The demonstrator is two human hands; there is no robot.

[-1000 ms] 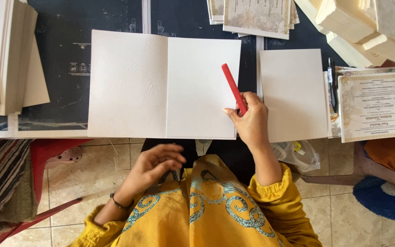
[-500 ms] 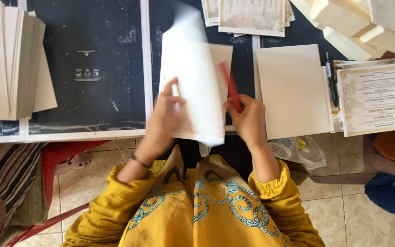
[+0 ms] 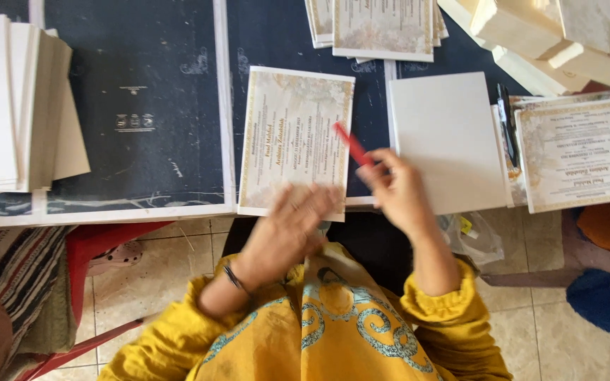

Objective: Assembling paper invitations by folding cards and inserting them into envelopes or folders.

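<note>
At frame centre, the left hand [image 3: 292, 220] lies flat and open on the printed card [image 3: 295, 140]; the right hand [image 3: 395, 189] grips a red stick [image 3: 352, 144] over the dark bench [image 3: 135, 106].

A small card-assembly workshop: stacks of printed cards [image 3: 384, 25] and blank covers [image 3: 15, 106] across a dark worktable [image 3: 142, 106].

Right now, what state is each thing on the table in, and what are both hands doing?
Printed card: folded shut, flat, printed side up.
Left hand: open, fingers on the card's near edge.
Right hand: closed around a red stick.
Red stick: tilted, tip over the card.
Blank card: flat, untouched.
Blank stack: piled at the left.
</note>
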